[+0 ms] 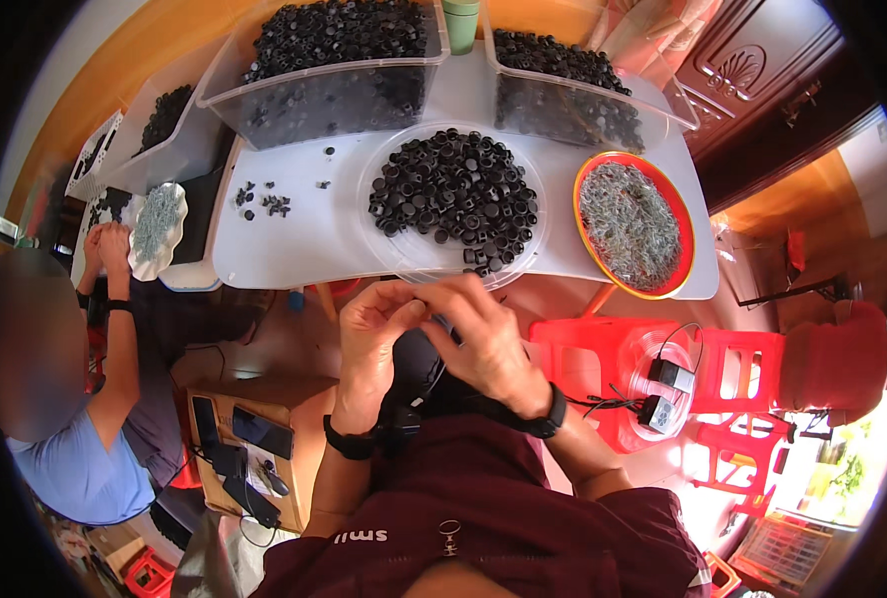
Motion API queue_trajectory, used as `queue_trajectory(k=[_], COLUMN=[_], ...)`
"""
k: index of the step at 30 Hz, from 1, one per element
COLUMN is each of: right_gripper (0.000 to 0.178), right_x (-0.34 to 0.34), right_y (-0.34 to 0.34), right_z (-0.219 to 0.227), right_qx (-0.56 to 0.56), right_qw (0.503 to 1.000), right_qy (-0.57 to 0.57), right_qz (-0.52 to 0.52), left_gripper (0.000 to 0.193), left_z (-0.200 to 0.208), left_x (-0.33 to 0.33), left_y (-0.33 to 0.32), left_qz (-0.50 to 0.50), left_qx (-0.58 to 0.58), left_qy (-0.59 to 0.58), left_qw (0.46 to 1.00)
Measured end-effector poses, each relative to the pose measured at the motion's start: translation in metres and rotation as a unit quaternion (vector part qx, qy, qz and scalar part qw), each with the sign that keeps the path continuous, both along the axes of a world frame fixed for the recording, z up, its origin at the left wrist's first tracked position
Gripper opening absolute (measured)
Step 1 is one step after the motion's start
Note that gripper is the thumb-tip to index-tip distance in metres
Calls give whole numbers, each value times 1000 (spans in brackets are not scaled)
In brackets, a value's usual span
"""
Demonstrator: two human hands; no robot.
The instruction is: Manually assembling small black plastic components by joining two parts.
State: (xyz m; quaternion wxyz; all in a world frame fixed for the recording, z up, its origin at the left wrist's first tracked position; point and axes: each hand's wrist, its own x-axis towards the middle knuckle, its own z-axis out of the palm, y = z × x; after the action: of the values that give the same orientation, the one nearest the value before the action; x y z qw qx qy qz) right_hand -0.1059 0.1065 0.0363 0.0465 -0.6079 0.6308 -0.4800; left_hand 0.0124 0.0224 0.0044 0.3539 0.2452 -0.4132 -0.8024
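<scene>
Just off the table's near edge, my left hand (pixel 373 334) and my right hand (pixel 485 344) meet, fingers bent and pinched together. What they hold is too small and too covered by the fingers to make out. Right beyond my fingertips lies a round clear tray (pixel 368 234), heaped with small black round plastic caps (pixel 453 184). To its right stands a red bowl with a yellow rim (pixel 585 224), full of thin, clear or silvery small pieces (pixel 631 224).
Large clear bins (pixel 334 95) of black parts line the table's back, beside a green cup (pixel 460 25). Several loose black parts (pixel 277 206) lie on the left. At far left, a person (pixel 74 439) works beside a white scalloped dish (pixel 157 229). Red stools (pixel 603 374) stand right.
</scene>
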Motion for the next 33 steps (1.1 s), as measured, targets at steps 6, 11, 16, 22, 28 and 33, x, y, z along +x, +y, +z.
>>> queue_trajectory(k=[6, 11, 16, 22, 28, 33], right_gripper=[23, 18, 13, 15, 20, 19], right_x=[-115, -181, -182, -189, -198, -205], right_y=[21, 42, 46, 55, 68, 71], right_z=[12, -7, -10, -12, -19, -19], right_qx=[-7, 77, 169, 170, 87, 104], right_qw=[962, 923, 934, 936, 941, 943], right_qy=[73, 218, 114, 154, -19, -91], right_qz=[-264, -309, -294, -267, -325, -303], left_gripper=[14, 18, 18, 18, 18, 18], left_z=[2, 0, -3, -5, -7, -5], left_x=[16, 17, 19, 18, 17, 17], left_y=[-3, -1, -2, -2, -3, -2], left_qz=[2, 4, 12, 12, 4, 11], left_qx=[44, 45, 30, 32, 44, 54], left_qy=[17, 28, 16, 14, 20, 18], left_qw=[999, 999, 999, 999, 999, 998])
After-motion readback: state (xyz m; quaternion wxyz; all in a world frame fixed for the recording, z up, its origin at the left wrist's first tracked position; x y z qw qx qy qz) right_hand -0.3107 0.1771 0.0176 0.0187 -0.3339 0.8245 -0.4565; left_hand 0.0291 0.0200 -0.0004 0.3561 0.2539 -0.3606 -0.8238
